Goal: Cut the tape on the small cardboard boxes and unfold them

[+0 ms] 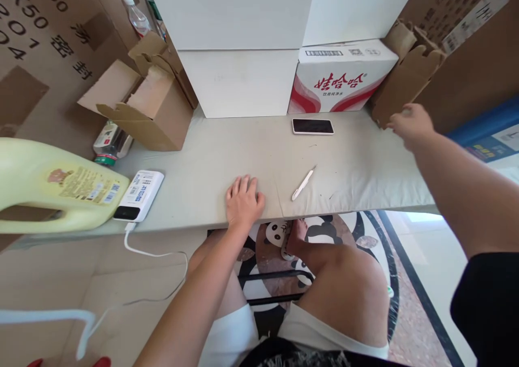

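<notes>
My left hand (pixel 244 200) lies flat on the cloth-covered bench (pixel 194 183) near its front edge, fingers stretched out and holding nothing. To its right is a slim white pen-like tool (pixel 303 184) with a thin pointed tip. Farther back, a phone (pixel 312 126) with a dark screen rests before the white cabinet. My right hand (pixel 411 125) reaches out over the far right of the bench, its fingers curled together. Just beyond it stands an open brown cardboard box (pixel 405 80). Whatever those fingers hold, if anything, is too small to make out.
On the left are a yellow jug (pixel 81 186), a white power bank (pixel 140 195) with a cable, an open carton (pixel 158 107) and a plastic bottle (pixel 107 142). A red-and-white carton (pixel 343 78) stands at the back, beside white drawers (pixel 239 83). A blue package (pixel 492 132) lies right.
</notes>
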Demonstrator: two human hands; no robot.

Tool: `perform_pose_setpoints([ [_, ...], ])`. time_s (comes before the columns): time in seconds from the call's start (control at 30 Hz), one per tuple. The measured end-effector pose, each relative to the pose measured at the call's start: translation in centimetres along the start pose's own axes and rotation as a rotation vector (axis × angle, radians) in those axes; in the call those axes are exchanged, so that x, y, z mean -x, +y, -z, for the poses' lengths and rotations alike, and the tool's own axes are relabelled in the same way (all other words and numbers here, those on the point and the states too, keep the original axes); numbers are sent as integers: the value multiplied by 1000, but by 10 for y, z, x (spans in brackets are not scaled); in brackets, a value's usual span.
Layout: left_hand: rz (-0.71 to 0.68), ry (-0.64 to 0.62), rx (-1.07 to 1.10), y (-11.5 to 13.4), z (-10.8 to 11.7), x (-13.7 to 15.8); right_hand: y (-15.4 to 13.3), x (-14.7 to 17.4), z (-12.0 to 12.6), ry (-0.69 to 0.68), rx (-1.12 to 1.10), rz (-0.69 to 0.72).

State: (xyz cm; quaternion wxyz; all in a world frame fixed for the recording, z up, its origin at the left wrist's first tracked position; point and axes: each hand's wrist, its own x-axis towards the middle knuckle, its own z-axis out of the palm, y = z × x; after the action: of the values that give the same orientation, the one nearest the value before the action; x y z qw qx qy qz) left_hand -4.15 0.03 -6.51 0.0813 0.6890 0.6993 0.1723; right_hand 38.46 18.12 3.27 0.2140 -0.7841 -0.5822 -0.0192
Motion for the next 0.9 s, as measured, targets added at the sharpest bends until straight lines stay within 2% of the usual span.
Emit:
perform_pose_setpoints([
  [0.13,-18,2,-7,-1,0,0,-12,59,-45,-225,-62,-27],
  [0.27,-12,-7,30,-1,1,-2,-13,111,-72,-275,-18,69],
  [0.47,15,-33,109,1,3,3,-17,125,-70,-236,35,113],
  [0.6,43,-25,288,-16,9,-3,-19,126,-67,-240,48,126],
  [0.73,198,124,254,-55,39,-44,-20,128,-66,-248,56,110],
  [0.9,336,387,87,-95,114,-110,-23,128,-64,-269,93,78],
])
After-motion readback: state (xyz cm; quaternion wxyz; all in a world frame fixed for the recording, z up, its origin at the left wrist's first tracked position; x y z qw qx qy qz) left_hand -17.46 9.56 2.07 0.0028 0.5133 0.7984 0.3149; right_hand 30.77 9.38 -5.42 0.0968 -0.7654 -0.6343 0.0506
